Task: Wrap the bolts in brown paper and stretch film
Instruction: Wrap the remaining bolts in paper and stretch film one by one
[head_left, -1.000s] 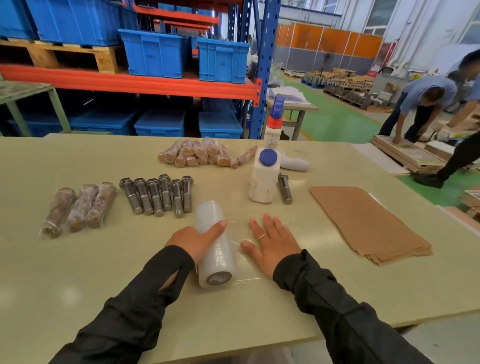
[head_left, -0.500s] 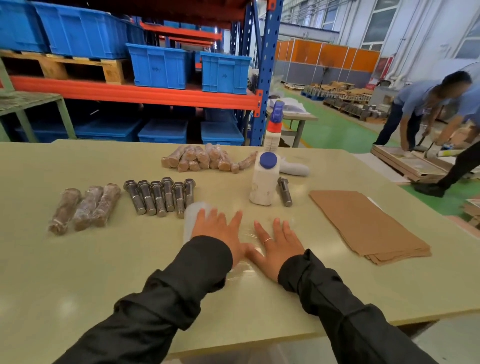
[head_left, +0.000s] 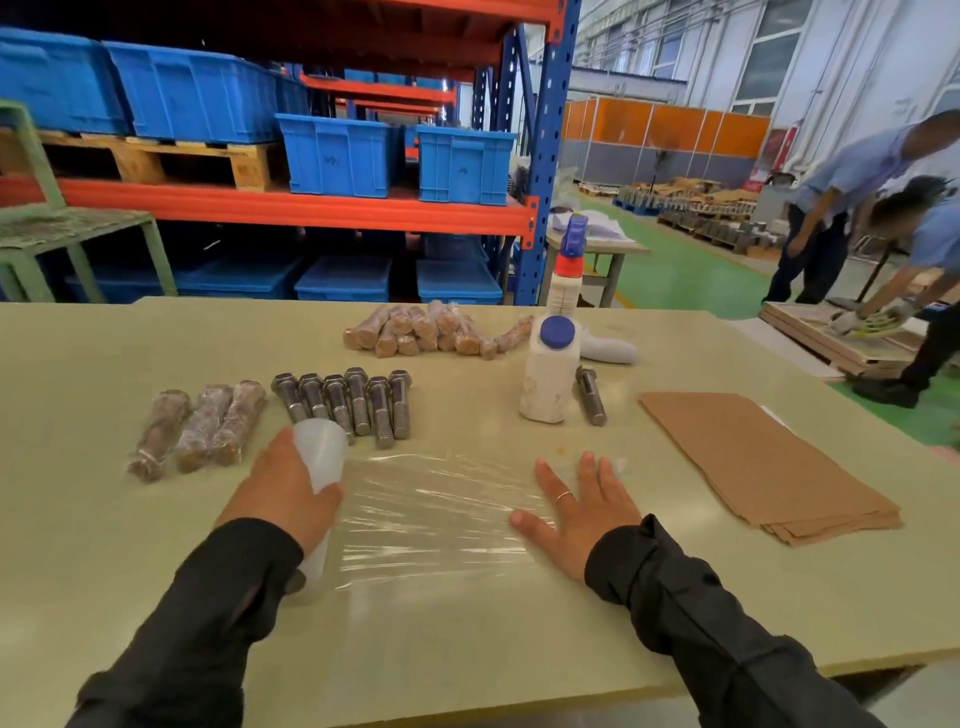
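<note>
Left hand grips the film roll — right hand lies flat, fingers spread, on the film sheet; blue bins' contents hidden.

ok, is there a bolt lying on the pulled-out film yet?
No. The sheet of stretch film between the hands is bare; the row of unwrapped bolts lies beyond it on the table.

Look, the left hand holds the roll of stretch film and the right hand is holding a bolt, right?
Not quite. In the head view the right hand holds no bolt: it lies flat and open on the sheet of film spread over the table. The left hand does hold the roll of stretch film.
</note>
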